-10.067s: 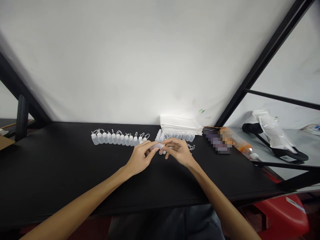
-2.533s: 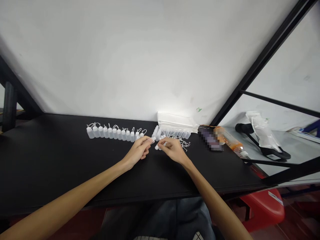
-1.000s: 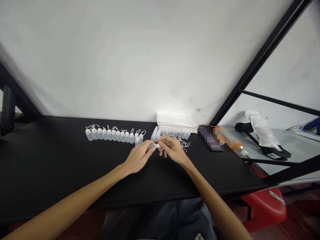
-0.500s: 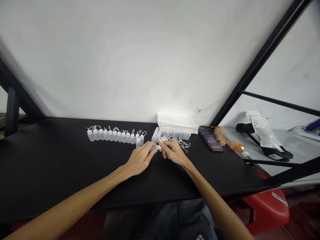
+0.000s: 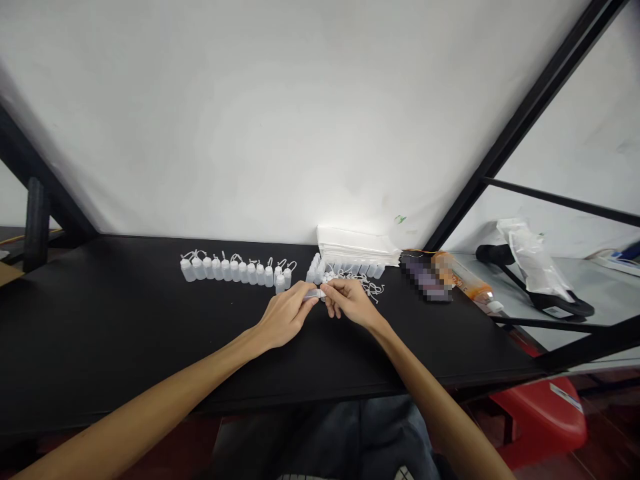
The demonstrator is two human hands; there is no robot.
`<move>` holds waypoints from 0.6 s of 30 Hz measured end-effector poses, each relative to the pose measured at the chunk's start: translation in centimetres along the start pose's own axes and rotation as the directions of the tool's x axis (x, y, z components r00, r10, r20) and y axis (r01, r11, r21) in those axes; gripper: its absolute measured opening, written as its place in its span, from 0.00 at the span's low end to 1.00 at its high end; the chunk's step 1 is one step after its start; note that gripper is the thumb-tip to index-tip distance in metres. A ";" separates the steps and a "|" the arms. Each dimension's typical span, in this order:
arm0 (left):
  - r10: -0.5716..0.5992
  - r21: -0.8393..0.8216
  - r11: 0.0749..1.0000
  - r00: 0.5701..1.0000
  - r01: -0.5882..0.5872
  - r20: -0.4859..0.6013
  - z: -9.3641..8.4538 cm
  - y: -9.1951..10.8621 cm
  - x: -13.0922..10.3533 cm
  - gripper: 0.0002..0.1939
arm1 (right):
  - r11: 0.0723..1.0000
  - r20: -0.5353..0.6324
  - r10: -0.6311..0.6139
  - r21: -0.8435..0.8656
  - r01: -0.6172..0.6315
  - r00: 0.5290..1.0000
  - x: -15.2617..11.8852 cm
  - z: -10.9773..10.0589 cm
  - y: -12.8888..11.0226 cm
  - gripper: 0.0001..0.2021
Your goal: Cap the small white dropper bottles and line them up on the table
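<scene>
Small translucent squeeze bottle (image 5: 312,294), held lying sideways between two hands above a black tabletop (image 5: 150,340); its contents cannot be made out. The left hand (image 5: 286,312) grips its body, fingers and thumb closed around it. The right hand (image 5: 353,301) pinches its white top between thumb and forefinger, other fingers loosely curled. To the left, a row of capped bottles (image 5: 235,272) stands upright; behind the right hand are more small bottles (image 5: 316,270) and loose looped cords (image 5: 373,289). The tabletop stretches leftward and toward its near edge, below the wrists.
</scene>
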State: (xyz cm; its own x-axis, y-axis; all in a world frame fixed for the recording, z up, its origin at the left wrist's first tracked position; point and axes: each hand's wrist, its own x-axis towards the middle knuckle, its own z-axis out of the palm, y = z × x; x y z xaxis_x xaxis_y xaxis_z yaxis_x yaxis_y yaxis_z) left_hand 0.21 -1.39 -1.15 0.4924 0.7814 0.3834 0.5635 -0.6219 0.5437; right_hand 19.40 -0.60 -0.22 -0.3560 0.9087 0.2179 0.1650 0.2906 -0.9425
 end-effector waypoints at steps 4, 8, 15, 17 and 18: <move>-0.009 -0.021 1.000 1.000 0.009 0.002 -0.1 0.1 0.1 0.15 | 0.993 -0.030 -0.041 -0.115 0.037 0.999 0.0 -0.1 0.2 0.20; -0.019 -0.029 0.999 1.000 0.019 -0.009 -0.2 0.1 0.1 0.15 | 0.997 -0.022 -0.057 -0.049 0.056 0.998 -0.1 -0.5 -0.2 0.14; 0.046 0.028 0.999 0.999 -0.046 -0.004 0.2 0.2 0.1 0.14 | 0.998 0.011 0.045 -0.053 -0.044 0.999 0.0 0.0 0.0 0.22; 0.056 0.005 0.998 0.998 -0.056 -0.004 0.2 0.4 0.1 0.13 | 0.996 0.003 0.053 -0.068 -0.052 0.999 0.1 0.0 0.0 0.26; 0.053 -0.020 0.998 0.999 -0.053 -0.001 0.2 0.5 0.1 0.13 | 0.996 -0.003 0.047 -0.080 -0.047 0.999 0.1 -0.1 0.0 0.26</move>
State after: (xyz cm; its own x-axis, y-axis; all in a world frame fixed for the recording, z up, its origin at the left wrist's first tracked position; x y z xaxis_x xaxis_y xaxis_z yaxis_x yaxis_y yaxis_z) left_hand 0.72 -1.63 -0.97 0.5210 0.7473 0.4124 0.5235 -0.6614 0.5371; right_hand 19.42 -0.53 -0.15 -0.3451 0.9223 0.1740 0.2542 0.2703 -0.9286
